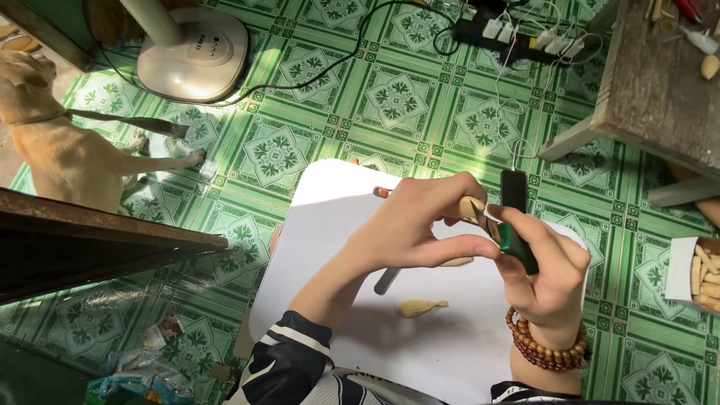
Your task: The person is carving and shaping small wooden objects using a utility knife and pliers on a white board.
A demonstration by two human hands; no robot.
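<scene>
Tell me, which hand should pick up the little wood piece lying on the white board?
Probably the left hand. It pinches only a small wooden piece, and the loose wooden piece lies below it. The right hand is wrapped around the green-handled tool.

I've got the board point(330, 225) on the floor point(420, 105) below me, a wood piece point(420, 307) on it, dog point(60, 142) and fan base point(191, 56) far left, box point(694, 274) right, power strip point(517, 37) ahead.
</scene>
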